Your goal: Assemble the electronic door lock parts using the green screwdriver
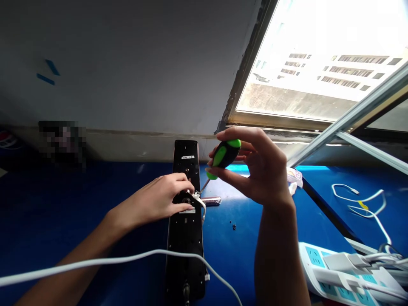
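Note:
My right hand (258, 165) grips a screwdriver (224, 154) by its green and black handle. Its thin shaft slants down and left toward the edge of a long black panel (185, 238). A short white cable (201, 202) crosses that edge near the shaft's tip; I cannot tell whether the tip touches it. Resting on the panel, my left hand (172, 193) has thumb and fingers curled at the white cable's end, partly hiding it. A white label (188, 157) marks the panel's upper part, and small holes dot its face.
Several tiny dark screws (234, 227) lie on the blue table (236, 263) right of the panel. A shiny cylinder (212, 201) sits beside it. A long white cord (127, 258) crosses in front. At right are a power strip (310, 259) and a coiled cable (369, 197), below a window.

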Demonstrator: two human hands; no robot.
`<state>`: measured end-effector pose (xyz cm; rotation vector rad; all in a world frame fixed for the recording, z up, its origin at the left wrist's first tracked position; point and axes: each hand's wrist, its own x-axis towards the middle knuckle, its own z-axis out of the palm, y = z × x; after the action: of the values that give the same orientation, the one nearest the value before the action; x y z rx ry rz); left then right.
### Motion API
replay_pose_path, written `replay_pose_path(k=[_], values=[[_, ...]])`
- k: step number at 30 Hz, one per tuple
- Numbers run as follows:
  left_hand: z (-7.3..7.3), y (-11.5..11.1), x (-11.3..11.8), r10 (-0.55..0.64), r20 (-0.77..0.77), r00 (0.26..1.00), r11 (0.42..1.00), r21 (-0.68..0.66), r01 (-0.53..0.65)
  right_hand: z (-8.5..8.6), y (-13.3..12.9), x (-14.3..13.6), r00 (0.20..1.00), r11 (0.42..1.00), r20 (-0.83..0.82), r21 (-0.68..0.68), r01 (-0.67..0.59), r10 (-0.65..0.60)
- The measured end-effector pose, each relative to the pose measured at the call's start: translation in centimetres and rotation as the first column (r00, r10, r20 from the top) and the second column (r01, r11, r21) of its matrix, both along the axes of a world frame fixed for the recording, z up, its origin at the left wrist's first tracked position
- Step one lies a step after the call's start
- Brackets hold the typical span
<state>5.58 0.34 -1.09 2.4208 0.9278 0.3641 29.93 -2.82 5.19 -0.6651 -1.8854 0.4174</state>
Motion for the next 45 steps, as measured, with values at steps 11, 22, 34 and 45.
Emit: replay_pose_path(k=[11,22,34,45], values=[[0.6,0.0,0.1,0.005,-0.057,0.998,0.999,-0.050,-0.008,-0.4,0.2,-0.6,0.998,0.998,0.064,-0.057,0.022,-0.018],[0.2,0.3,-0.1,0.033,-0.056,0.998,0.996,-0.083,-0.037,0.1,-0.2,-1.0,0.997,0.992,0.035,-0.114,-0.057,0.062],[-0.5,1.9,-0.2,0.006,0.017,1.000,0.991,-0.137,-0.003,-0.1,0.3,-0.8,1.000,0.993,-0.006,-0.119,-0.012,0.012],[-1.1,2.4,-0.4,-0.004,0.037,0.999,0.990,-0.142,0.009,-1.2,1.8,-2.0,0.997,0.995,-0.073,-0.096,0.009,-0.016]])
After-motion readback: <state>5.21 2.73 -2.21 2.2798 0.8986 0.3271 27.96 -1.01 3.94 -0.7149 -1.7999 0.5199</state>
